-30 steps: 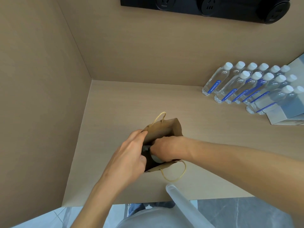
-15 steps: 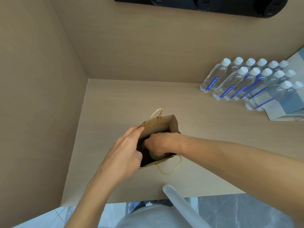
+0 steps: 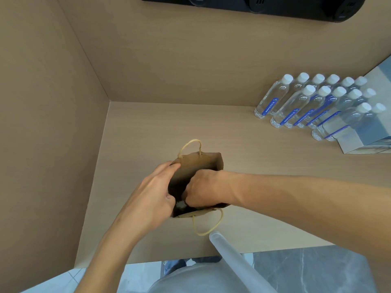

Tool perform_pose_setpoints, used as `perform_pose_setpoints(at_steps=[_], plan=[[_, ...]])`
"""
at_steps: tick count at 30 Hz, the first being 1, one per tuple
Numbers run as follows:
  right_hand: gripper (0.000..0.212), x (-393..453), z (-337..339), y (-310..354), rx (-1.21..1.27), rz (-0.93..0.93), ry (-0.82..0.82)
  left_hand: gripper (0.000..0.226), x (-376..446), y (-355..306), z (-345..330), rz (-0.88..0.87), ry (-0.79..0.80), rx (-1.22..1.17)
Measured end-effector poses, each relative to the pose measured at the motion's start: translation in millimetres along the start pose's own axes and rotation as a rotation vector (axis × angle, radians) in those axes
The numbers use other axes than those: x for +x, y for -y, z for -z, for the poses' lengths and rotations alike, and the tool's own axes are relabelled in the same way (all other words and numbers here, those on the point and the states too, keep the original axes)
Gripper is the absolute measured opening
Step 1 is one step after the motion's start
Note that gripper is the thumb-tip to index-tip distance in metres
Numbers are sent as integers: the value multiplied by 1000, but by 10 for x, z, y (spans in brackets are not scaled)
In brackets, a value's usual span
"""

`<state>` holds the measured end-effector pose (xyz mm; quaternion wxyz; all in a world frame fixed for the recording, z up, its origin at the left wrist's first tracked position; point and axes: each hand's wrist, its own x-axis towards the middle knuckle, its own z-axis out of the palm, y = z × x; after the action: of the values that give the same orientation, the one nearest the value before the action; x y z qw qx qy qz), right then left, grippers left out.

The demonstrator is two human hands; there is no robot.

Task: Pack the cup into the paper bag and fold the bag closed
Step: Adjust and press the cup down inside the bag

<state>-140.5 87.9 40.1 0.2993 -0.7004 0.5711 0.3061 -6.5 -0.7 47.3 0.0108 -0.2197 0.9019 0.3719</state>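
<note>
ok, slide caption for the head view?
Right hand reaches inside brown paper bag; left hand holds its rim open.

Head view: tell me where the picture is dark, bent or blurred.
Head view: the inside of the paper bag is in deep shadow, hiding what the right hand holds; the wide lens slants the water bottles and walls; the pale tube near the camera is soft; the left hand is sharp.

Head camera looks steeply down, close over the counter [image 3: 243, 166].
</note>
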Motion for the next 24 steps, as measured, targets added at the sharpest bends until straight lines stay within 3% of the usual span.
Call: perform_pose_setpoints(at_steps=[3,10,13,16,18,19,21,24], plan=[[35,-84,18,-9,-21,55,-77,77,1,10,-2,-5,-3,9],[37,-83,7,-9,63,28,43,76,-2,16,-46,-41,-17,3],[32,-42,-91,-29,247,-65,-94,76,4,8,-55,-46,-21,3],[18,41,-101,5,217,-9,87,76,2,10,-64,-46,-22,6],[8,49,-92,8,143,29,21,76,2,19,-71,-46,-19,8],[13,45,-106,-12,119,20,-43,76,2,23,-74,-48,-18,10],[31,63,-146,-61,214,-96,-150,76,1,31,-83,-52,-20,16],[19,113,-140,-101,333,-325,-145,76,-9,29,-97,-57,-24,16]])
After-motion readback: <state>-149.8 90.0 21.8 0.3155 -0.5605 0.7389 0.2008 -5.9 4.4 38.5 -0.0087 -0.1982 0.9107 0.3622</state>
